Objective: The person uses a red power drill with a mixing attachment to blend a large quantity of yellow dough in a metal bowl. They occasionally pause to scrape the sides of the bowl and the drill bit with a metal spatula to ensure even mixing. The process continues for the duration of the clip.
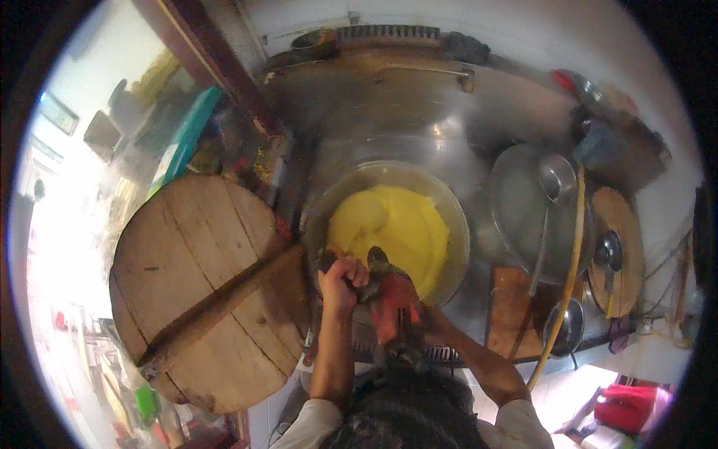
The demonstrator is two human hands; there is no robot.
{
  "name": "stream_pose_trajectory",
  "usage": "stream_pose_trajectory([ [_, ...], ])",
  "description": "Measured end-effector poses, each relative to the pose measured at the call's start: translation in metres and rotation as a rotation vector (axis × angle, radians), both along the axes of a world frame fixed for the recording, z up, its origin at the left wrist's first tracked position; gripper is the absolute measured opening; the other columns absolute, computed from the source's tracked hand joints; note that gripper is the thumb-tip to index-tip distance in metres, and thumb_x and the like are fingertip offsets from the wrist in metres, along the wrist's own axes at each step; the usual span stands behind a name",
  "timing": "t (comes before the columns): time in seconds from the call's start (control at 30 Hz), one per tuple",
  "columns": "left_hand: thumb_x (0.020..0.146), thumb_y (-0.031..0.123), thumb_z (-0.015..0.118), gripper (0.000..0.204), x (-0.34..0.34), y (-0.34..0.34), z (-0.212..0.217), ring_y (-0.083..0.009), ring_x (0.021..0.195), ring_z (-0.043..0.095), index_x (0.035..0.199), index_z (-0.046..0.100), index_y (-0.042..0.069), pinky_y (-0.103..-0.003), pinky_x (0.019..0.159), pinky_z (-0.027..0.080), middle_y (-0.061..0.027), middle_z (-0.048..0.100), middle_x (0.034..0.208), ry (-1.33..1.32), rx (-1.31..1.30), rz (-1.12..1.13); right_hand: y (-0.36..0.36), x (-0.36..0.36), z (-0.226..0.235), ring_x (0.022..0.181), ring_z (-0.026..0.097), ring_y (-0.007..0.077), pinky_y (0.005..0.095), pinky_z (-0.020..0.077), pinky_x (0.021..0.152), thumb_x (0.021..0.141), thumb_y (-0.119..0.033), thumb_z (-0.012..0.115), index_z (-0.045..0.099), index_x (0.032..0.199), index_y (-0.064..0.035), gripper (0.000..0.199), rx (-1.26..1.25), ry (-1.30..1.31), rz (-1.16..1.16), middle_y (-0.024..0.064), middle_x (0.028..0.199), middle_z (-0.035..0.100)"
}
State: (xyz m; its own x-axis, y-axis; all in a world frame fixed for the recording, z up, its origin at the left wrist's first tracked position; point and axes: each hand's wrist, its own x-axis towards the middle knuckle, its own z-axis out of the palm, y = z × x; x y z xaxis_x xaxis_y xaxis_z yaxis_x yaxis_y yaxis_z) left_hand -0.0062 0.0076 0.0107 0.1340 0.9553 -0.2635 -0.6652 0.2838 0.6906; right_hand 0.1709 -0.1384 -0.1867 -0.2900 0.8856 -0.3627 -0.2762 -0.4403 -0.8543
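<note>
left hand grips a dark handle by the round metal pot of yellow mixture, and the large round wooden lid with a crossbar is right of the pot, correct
The side is wrong: the head view shows the large round wooden lid with a crossbar left of the round metal pot of yellow mixture. The left hand does grip a dark handle by the pot.

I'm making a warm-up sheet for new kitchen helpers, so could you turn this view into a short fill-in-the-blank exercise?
1. The left hand grips a dark handle of a power tool whose body is partly ____.
2. Inside the large round pan, the smooth mixture is ____ in colour.
3. The big round lid with a bar across it is made of ____.
4. A metal ladle lies to the ____ of that pan.

Missing words: red; yellow; wood; right.
</note>
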Motion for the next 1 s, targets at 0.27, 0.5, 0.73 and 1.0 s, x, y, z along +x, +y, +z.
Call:
stream_pose_trajectory([
  [0.27,0.073,0.006,0.050,0.013,0.017,0.010,-0.030,-0.0127,0.041,0.029,0.072,0.038,0.012,-0.030,0.043,0.029,0.0003,0.029,0.052,-0.123,-0.018,-0.192,-0.012,0.010,0.114,0.096,0.057,0.0272,0.0383,0.0450,0.085,0.075,-0.037,0.063,0.052,0.111,-0.0040,0.050,0.089,-0.603,-0.004,0.0133,0.105,0.059],
  [0.5,0.074,0.007,0.049,0.015,-0.016,-0.024,-0.048,-0.0101,0.039,0.027,0.069,0.038,0.016,-0.029,0.042,0.027,0.0049,0.027,0.049,-0.283,-0.213,-0.256,-0.059,-0.005,0.179,0.097,0.058,0.0324,0.0375,0.0455,0.084,0.065,-0.026,0.066,0.051,0.112,-0.0004,0.056,0.121,-0.964,0.425,0.0202,0.102,0.060],
  [0.73,0.074,0.008,0.050,0.016,-0.084,-0.058,-0.002,-0.0089,0.040,0.028,0.065,0.039,0.016,-0.027,0.043,0.027,0.0058,0.030,0.050,-0.216,-0.323,0.061,-0.050,-0.031,0.211,0.085,0.060,0.0324,0.0395,0.0457,0.076,0.060,-0.021,0.063,0.057,0.097,-0.0010,0.043,0.114,-0.570,0.598,0.0189,0.089,0.062],
  [1.0,0.073,0.005,0.050,0.013,-0.070,-0.055,0.016,-0.0124,0.042,0.032,0.073,0.039,0.012,-0.028,0.042,0.030,0.0007,0.035,0.054,-0.034,-0.120,0.194,-0.027,-0.026,0.164,0.079,0.060,0.0257,0.0382,0.0456,0.072,0.065,-0.025,0.067,0.059,0.097,-0.0027,0.040,0.422,-0.341,0.301,0.0147,0.086,0.063],
])
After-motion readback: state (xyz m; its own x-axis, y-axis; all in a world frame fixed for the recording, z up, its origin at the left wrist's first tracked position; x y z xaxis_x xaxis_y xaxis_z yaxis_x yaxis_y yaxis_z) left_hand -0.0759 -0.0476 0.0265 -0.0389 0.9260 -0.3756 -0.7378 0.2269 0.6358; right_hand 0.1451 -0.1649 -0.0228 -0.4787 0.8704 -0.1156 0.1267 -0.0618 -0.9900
